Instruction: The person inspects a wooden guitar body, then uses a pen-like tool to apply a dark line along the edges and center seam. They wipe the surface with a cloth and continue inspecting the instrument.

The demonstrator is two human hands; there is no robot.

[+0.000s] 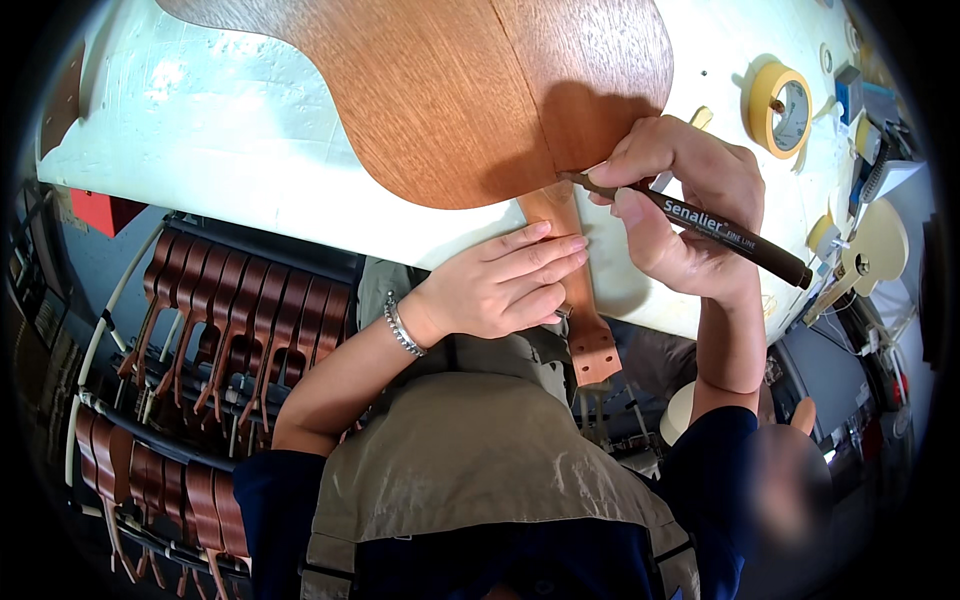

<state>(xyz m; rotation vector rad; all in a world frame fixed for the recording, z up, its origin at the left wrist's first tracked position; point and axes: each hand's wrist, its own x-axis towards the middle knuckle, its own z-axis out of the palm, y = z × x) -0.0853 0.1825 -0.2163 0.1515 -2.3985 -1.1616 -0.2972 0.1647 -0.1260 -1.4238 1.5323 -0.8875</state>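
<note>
Surface (230, 120): pale, smooth; a bare wood body could slide on it if pushed.
Guitar body (440, 90): lies on it back up, center seam showing, cut off by the top of view. Probably light for its bulk and a hollow shell, so stiff at the rim, thinner across the back. Lift by rim plus neck; don't press mid-panel. Looks unfinished, so it should grip dry but dent and stain easily.
Neck (555, 212): runs from the body toward the person. Solid, stiff, best handle.
Right hand (705, 190): above the joint, thumb and fingers pinching the pen near its tip.
Left hand (490, 290): fingers extended, near together, laid across the neck. Can't tell if the thumb hooks under.
Headstock (595, 352): overhangs the surface edge; knock risk.
Pen (735, 232): dark, slim, rigid, light; tip at the neck joint, contact unclear.
</note>
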